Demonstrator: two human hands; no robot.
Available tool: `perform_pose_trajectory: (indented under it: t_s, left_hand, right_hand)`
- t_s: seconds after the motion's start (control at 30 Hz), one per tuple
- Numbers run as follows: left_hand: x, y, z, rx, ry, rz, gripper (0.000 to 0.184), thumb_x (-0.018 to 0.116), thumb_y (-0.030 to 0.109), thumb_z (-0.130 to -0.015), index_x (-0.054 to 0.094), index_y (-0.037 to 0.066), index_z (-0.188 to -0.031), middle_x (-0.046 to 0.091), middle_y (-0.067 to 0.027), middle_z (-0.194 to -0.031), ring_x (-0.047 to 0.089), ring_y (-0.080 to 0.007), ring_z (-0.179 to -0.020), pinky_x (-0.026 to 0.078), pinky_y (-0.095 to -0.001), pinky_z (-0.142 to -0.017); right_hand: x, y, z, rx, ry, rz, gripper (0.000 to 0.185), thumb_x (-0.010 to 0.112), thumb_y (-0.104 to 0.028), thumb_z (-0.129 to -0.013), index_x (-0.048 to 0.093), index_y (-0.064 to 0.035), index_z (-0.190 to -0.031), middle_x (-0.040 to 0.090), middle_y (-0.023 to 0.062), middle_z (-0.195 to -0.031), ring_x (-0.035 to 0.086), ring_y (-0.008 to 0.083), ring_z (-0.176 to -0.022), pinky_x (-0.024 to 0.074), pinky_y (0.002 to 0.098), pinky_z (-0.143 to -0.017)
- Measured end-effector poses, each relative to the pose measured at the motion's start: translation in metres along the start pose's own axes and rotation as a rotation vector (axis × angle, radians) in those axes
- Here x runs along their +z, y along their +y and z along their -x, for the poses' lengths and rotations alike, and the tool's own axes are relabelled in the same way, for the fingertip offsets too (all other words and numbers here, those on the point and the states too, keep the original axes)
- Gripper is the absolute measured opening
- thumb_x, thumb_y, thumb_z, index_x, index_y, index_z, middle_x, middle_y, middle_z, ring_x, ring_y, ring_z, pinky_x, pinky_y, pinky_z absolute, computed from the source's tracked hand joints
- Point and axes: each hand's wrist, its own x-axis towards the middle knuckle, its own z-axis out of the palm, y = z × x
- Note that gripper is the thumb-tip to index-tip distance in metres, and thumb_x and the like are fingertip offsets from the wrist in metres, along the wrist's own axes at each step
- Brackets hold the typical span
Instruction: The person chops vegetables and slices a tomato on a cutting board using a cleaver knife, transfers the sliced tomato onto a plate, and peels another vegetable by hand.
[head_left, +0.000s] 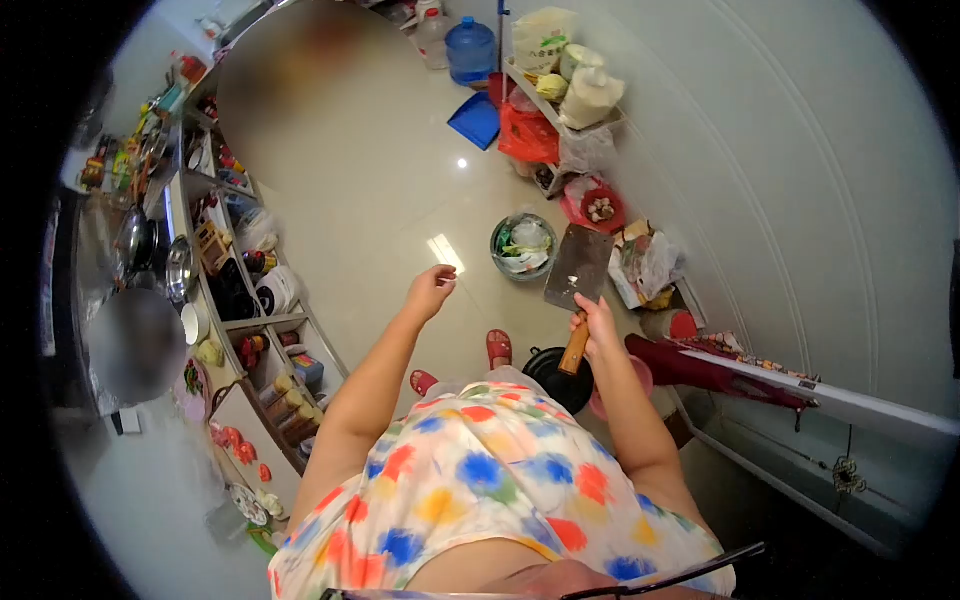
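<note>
My right hand (600, 325) is wrapped round the wooden handle of a cleaver (581, 266). The broad grey blade points away from me, with small pale bits stuck to it near the handle. Beyond the blade's left edge stands a round bin (524, 246) with a bag and green and white scraps inside. My left hand (432, 291) hangs in the air over the tiled floor, its fingers loosely curled and touching no object; whether something small is between the fingertips is hard to tell.
Low shelves (262, 324) and a counter with tomatoes (240, 444) run along the left. Right of me are a black pan (556, 376), a pink basin (633, 385) and a rack of bags (590, 97). A blue dustpan (474, 121) lies ahead.
</note>
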Motion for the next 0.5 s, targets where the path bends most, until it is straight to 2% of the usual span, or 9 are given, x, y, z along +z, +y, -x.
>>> perform_pose_trajectory:
  t_s: [0.13, 0.33, 0.43, 0.47, 0.5]
  left_hand:
    - [-0.047, -0.034, 0.040, -0.080, 0.203, 0.134, 0.024, 0.062, 0.007, -0.083, 0.062, 0.001, -0.106, 0.067, -0.0061, -0.093, 0.062, -0.0140, -0.083, 0.050, -0.0269, -0.077]
    - [-0.125, -0.087, 0.140, -0.204, 0.548, 0.235, 0.023, 0.063, 0.006, -0.084, 0.061, 0.001, -0.107, 0.066, -0.0051, -0.096, 0.061, -0.0131, -0.089, 0.049, -0.0267, -0.081]
    - [-0.161, -0.121, 0.203, -0.264, 0.770, 0.274, 0.024, 0.064, 0.007, -0.083, 0.061, 0.002, -0.106, 0.066, -0.0047, -0.096, 0.061, -0.0126, -0.088, 0.049, -0.0262, -0.080]
    - [-0.173, -0.136, 0.224, -0.276, 0.846, 0.277, 0.026, 0.065, 0.008, -0.081, 0.061, 0.002, -0.106, 0.065, -0.0057, -0.097, 0.061, -0.0136, -0.088, 0.049, -0.0272, -0.080]
    - [-0.184, -0.154, 0.247, -0.290, 0.922, 0.282, 0.028, 0.066, 0.009, -0.080, 0.061, 0.003, -0.106, 0.065, -0.0067, -0.098, 0.061, -0.0145, -0.088, 0.049, -0.0282, -0.080]
  right_hand:
    - [0.048, 0.008, -0.012, 0.011, -0.128, 0.051, 0.034, 0.065, -0.010, -0.084, 0.041, -0.0103, -0.107, 0.050, 0.0045, -0.078, 0.049, 0.0157, -0.048, 0.0407, 0.0312, -0.041]
    - [0.165, 0.045, -0.003, 0.135, -0.432, 0.288, 0.033, 0.065, -0.009, -0.084, 0.039, -0.0125, -0.104, 0.049, 0.0037, -0.076, 0.049, 0.0150, -0.047, 0.0406, 0.0295, -0.041]
    - [0.235, 0.081, 0.020, 0.204, -0.496, 0.417, 0.041, 0.065, -0.007, -0.084, 0.033, -0.0120, -0.109, 0.045, 0.0024, -0.068, 0.046, 0.0143, -0.047, 0.0394, 0.0285, -0.040]
    - [0.260, 0.093, 0.042, 0.193, -0.546, 0.448, 0.032, 0.064, -0.008, -0.085, 0.038, -0.0119, -0.101, 0.043, 0.0021, -0.064, 0.046, 0.0139, -0.046, 0.0388, 0.0281, -0.040]
    - [0.282, 0.113, 0.052, 0.202, -0.610, 0.499, 0.030, 0.064, -0.008, -0.085, 0.038, -0.0117, -0.099, 0.044, 0.0022, -0.064, 0.045, 0.0139, -0.046, 0.0388, 0.0279, -0.040]
